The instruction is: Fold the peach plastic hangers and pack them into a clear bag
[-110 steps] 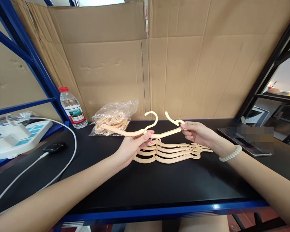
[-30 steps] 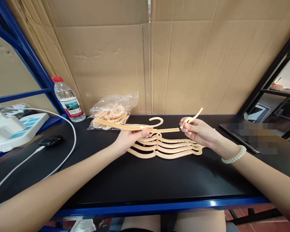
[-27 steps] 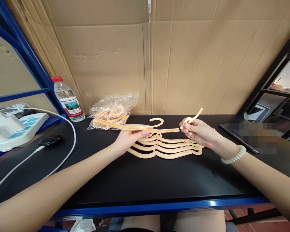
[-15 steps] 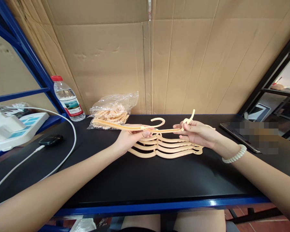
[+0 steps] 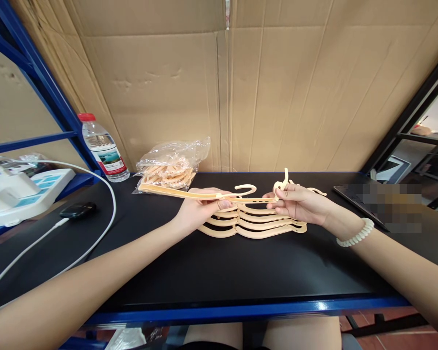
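My left hand [image 5: 200,210] is closed on the middle of a long cream plastic hanger arm [image 5: 175,193] with a hook, held level above the black shelf [image 5: 211,272]. My right hand [image 5: 295,204] pinches a second cream hanger piece [image 5: 282,183] at the right end of that arm, where the two parts touch. Under both hands lies a stack of several assembled cream hangers [image 5: 255,226].
A clear bag of hanger parts [image 5: 173,167] rests at the back against the cardboard wall. A water bottle [image 5: 102,148] stands left of it. At the far left are a white power strip [image 5: 25,194], a white cable [image 5: 95,233] and a small black device [image 5: 76,210]. A dark tablet [image 5: 354,194] lies at the right.
My right hand has moved left and brought its hanger piece up against the end of the arm in my left hand; a second ago the two parts were apart.
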A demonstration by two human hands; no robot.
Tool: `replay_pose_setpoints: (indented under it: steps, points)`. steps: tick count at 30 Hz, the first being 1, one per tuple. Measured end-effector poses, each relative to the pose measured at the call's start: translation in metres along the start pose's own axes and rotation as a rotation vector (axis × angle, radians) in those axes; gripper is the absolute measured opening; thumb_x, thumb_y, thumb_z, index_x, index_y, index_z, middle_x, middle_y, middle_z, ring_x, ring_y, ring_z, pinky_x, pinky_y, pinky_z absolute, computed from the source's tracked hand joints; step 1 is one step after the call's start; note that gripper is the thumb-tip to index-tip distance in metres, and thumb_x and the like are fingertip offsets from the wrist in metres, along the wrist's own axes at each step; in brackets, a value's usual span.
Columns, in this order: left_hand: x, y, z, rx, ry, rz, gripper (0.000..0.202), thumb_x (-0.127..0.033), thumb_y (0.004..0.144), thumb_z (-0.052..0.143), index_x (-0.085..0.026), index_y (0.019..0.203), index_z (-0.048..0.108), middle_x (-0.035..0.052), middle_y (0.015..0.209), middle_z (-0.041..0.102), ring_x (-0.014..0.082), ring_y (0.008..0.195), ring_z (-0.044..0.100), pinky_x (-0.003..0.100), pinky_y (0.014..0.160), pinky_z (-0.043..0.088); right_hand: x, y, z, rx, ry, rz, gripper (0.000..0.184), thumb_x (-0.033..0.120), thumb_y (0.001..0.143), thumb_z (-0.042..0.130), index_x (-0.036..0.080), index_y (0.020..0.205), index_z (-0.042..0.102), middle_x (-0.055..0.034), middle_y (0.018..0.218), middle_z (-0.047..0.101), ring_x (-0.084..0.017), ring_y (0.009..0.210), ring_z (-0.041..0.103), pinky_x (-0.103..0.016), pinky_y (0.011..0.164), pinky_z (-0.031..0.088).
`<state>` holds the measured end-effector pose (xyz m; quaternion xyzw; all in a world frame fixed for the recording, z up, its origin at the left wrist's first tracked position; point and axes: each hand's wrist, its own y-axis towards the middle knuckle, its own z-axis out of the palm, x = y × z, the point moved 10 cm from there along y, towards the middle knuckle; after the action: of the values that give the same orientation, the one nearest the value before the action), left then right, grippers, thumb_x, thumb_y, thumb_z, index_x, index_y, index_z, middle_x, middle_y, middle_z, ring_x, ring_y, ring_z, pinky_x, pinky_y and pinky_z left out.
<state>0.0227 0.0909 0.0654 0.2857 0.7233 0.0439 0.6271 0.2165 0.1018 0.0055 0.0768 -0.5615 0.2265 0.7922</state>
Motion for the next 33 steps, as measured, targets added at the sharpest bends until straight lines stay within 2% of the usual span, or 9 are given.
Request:
replay_pose_setpoints:
  steps: [6, 10, 16, 21, 28, 31, 33]
  points:
    - [0.001, -0.002, -0.002, -0.044, 0.042, -0.030, 0.019, -0.031, 0.071, 0.077, -0.019, 0.087, 0.078, 0.0055, 0.087, 0.077, 0.0230, 0.083, 0.072, 0.031, 0.077, 0.058, 0.003, -0.002, 0.003, -0.029, 0.000, -0.040, 0.021, 0.020, 0.068, 0.082, 0.016, 0.072, 0.062, -0.0047, 0.088, 0.073, -0.012, 0.074, 0.070, -0.021, 0.073, 0.059]
    - [0.002, -0.004, -0.004, -0.072, 0.047, -0.047, 0.019, -0.031, 0.071, 0.077, -0.019, 0.085, 0.078, 0.0052, 0.088, 0.077, 0.0235, 0.085, 0.072, 0.031, 0.079, 0.057, 0.007, -0.004, 0.005, -0.064, -0.015, -0.089, 0.020, 0.017, 0.067, 0.082, 0.017, 0.074, 0.063, -0.0061, 0.092, 0.073, -0.012, 0.077, 0.070, -0.022, 0.078, 0.059]
    - [0.004, -0.006, -0.005, -0.110, 0.014, -0.067, 0.022, -0.032, 0.071, 0.077, -0.018, 0.088, 0.077, 0.0055, 0.091, 0.077, 0.0230, 0.088, 0.071, 0.031, 0.081, 0.057, 0.010, -0.006, 0.002, -0.143, -0.050, -0.143, 0.023, 0.025, 0.066, 0.084, 0.017, 0.070, 0.063, -0.0062, 0.087, 0.073, -0.012, 0.072, 0.069, -0.022, 0.076, 0.059]
    - [0.004, -0.007, -0.004, -0.124, -0.021, -0.065, 0.022, -0.030, 0.072, 0.077, -0.016, 0.089, 0.077, 0.0054, 0.083, 0.076, 0.0225, 0.085, 0.072, 0.031, 0.080, 0.058, 0.011, -0.007, 0.001, -0.178, -0.080, -0.169, 0.027, 0.024, 0.063, 0.086, 0.017, 0.066, 0.061, -0.0055, 0.084, 0.072, -0.014, 0.074, 0.069, -0.028, 0.080, 0.060]
    - [0.007, -0.009, -0.001, -0.141, -0.108, -0.115, 0.022, -0.027, 0.070, 0.077, -0.017, 0.089, 0.078, 0.0057, 0.082, 0.077, 0.0231, 0.080, 0.073, 0.034, 0.081, 0.058, 0.014, -0.007, 0.004, -0.191, -0.065, -0.228, 0.032, 0.029, 0.059, 0.088, 0.017, 0.066, 0.060, -0.0038, 0.078, 0.070, -0.012, 0.061, 0.066, -0.026, 0.069, 0.060]
    - [0.008, -0.009, -0.003, -0.168, -0.126, -0.116, 0.017, -0.027, 0.069, 0.077, -0.016, 0.082, 0.078, 0.0067, 0.088, 0.077, 0.0235, 0.081, 0.073, 0.035, 0.080, 0.058, 0.017, -0.008, 0.005, -0.191, -0.071, -0.264, 0.029, 0.028, 0.061, 0.087, 0.018, 0.067, 0.061, -0.0037, 0.080, 0.070, -0.013, 0.063, 0.067, -0.028, 0.071, 0.061]
    - [0.008, -0.008, -0.004, -0.180, -0.123, -0.098, 0.012, -0.027, 0.070, 0.076, -0.016, 0.072, 0.077, 0.0075, 0.084, 0.077, 0.0248, 0.086, 0.072, 0.035, 0.081, 0.058, 0.017, -0.009, 0.006, -0.199, -0.070, -0.278, 0.029, 0.029, 0.061, 0.087, 0.018, 0.067, 0.061, -0.0036, 0.081, 0.070, -0.014, 0.065, 0.068, -0.030, 0.074, 0.061]
